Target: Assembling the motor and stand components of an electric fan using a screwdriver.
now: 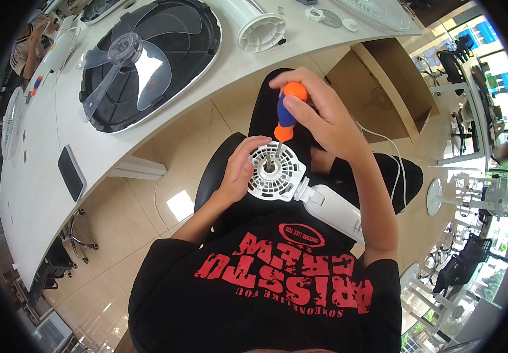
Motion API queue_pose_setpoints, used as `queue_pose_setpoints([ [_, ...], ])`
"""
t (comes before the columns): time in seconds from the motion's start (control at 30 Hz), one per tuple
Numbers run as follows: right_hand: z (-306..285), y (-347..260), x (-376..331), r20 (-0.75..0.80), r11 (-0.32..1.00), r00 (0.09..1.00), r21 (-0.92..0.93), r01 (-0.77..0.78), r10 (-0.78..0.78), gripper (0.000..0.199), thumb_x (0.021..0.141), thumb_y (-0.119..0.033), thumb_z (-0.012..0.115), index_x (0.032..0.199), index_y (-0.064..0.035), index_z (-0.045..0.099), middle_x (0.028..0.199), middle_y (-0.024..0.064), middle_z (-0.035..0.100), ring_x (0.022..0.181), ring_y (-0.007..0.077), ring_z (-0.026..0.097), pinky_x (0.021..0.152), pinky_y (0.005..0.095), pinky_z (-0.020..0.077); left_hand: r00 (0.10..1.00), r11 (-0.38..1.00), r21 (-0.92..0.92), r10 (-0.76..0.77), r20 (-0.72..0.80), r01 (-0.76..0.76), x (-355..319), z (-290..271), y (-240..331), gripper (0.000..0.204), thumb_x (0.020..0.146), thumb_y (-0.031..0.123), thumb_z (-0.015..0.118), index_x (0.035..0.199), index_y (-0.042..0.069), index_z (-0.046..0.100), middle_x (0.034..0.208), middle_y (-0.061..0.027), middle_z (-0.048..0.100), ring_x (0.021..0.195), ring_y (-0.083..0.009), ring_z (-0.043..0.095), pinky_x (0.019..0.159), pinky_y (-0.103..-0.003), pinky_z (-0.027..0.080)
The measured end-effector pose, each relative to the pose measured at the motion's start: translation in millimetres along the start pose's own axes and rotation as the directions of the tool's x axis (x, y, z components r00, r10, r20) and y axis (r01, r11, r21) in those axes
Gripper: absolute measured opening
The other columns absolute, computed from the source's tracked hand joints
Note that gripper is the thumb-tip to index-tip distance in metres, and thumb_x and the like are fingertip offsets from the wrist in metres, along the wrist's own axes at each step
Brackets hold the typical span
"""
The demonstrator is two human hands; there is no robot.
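Note:
In my lap lies a white fan motor housing (pixel 274 188) with a slotted round face and a metal shaft at its centre. Its white neck (pixel 333 207) runs down to the right, toward my right forearm. My left hand (pixel 241 167) is closed round the housing's left edge. My right hand (pixel 321 109) grips a screwdriver (pixel 286 112) with an orange and blue handle. The screwdriver stands nearly upright, its blade pointing down at the housing's face near the shaft. Whether the tip sits in a screw is too small to tell.
On the white table (pixel 48 109) to the left lie clear fan blades (pixel 125 50) on a black base, a phone (pixel 72 172) and a white cylindrical part (pixel 261 32). A cardboard box (pixel 372 88) stands on the floor at right, near a white cable (pixel 398 153). Another person (pixel 30 50) sits at far left.

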State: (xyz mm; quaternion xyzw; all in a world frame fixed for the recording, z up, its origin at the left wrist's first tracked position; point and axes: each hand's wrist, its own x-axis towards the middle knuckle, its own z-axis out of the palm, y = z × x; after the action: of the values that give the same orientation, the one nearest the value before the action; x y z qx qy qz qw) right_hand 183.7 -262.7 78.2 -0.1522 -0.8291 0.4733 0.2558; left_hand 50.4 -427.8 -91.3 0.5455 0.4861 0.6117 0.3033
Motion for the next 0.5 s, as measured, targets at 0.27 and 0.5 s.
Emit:
queue_pose_setpoints([
  [0.27,19,-2,1,-0.165,0.991,0.978,0.022,0.135,-0.129,0.027,0.094,-0.014,0.073,0.119,-0.0058,0.068,0.097,0.0057,0.065,0.084,0.0149,0.061,0.073,0.0285,0.0509,1.0,0.999,-0.035,0.006,0.006,-0.006,0,0,-6,0.078,0.107,0.063,0.031,0.135,-0.004,0.059,0.133,-0.0226,0.06,0.123,-0.0351,0.06,0.107,-0.042,0.044],
  [0.5,28,-4,-1,-0.257,0.993,0.96,-0.056,0.102,-0.113,0.026,0.088,-0.012,0.081,0.113,-0.0063,0.077,0.091,0.0044,0.064,0.08,0.0128,0.063,0.07,0.0248,0.0518,1.0,0.999,-0.034,-0.005,-0.008,0.004,1,2,-10,0.078,0.107,0.064,0.031,0.135,-0.004,0.059,0.132,-0.0224,0.061,0.122,-0.035,0.061,0.106,-0.042,0.045],
])
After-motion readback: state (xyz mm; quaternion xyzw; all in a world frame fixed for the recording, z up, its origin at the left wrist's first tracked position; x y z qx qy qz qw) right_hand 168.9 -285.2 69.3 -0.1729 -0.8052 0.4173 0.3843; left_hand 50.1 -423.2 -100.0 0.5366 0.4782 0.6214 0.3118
